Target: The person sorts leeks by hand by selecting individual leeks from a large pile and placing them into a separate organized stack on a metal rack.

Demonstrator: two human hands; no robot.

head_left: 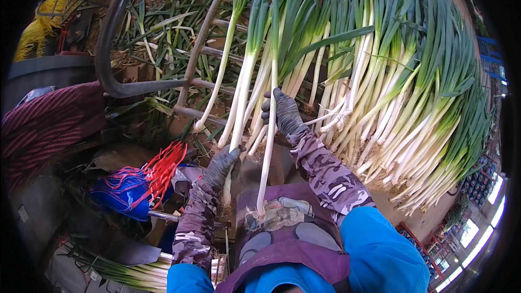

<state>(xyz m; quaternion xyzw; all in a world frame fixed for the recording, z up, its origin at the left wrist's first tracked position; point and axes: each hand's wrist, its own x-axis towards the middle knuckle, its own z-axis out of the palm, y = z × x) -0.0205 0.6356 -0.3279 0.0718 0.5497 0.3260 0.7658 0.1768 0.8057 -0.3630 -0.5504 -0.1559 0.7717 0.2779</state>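
My right hand [282, 111], in a grey glove, is closed round a long leek [267, 168] held upright in the picture, its roots hanging over my purple apron [287, 255]. My left hand [222, 165], also gloved, grips another white leek stalk [237, 122] lower and to the left, its root end partly hidden by the hand. Camouflage sleeves cover both forearms. A large heap of leeks [401, 103], green tops away from me and pale rooted ends toward me, fills the right and upper middle, close around both hands.
A bent metal frame with rungs [195, 65] stands over scattered leaf trimmings. Red ties [165, 171] and a blue bundle [119, 195] lie lower left, near a maroon striped cloth [49, 135]. More leeks [119, 271] lie below; yellow ties [49, 16] sit upper left.
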